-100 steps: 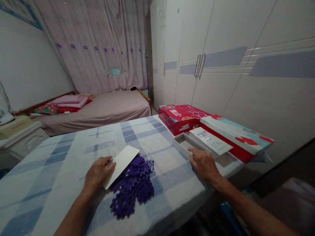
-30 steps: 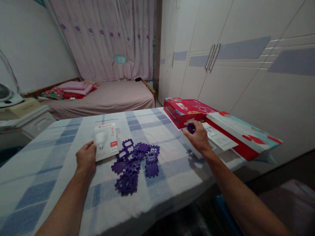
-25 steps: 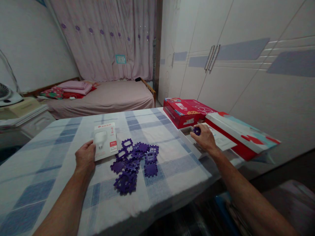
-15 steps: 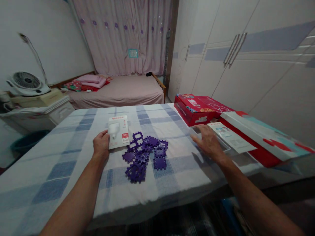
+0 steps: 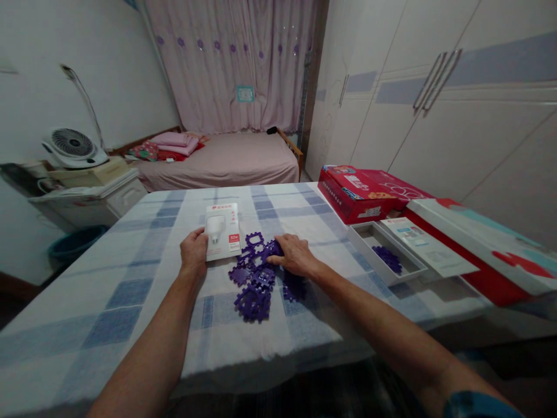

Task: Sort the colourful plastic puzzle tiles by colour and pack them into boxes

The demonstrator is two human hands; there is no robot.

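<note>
My left hand (image 5: 194, 251) is closed on the left edge of a white light bulb box (image 5: 223, 232), which stands tilted up at the pile's far left side. A pile of purple interlocking tiles (image 5: 253, 302) with toothed edges lies in front of me, some with cut-out centres. At the pile's right side, my right hand (image 5: 296, 254) pinches a purple tile (image 5: 274, 248) between thumb and fingers; the palm hides part of the pile. To the right, an open white box tray (image 5: 363, 247) holds several more purple tiles (image 5: 387, 259).
A white printed box lid (image 5: 429, 247) leans beside the tray. Behind are a red box (image 5: 354, 191) and a long white-and-red box (image 5: 483, 244). A checked cloth (image 5: 143, 325) covers the table, whose front edge is near me. A bed (image 5: 243, 154) stands beyond.
My right hand has moved left from above the white tray to the purple pile. The tray with its tiles now shows. My left hand keeps the light bulb box, and the view has shifted slightly.
</note>
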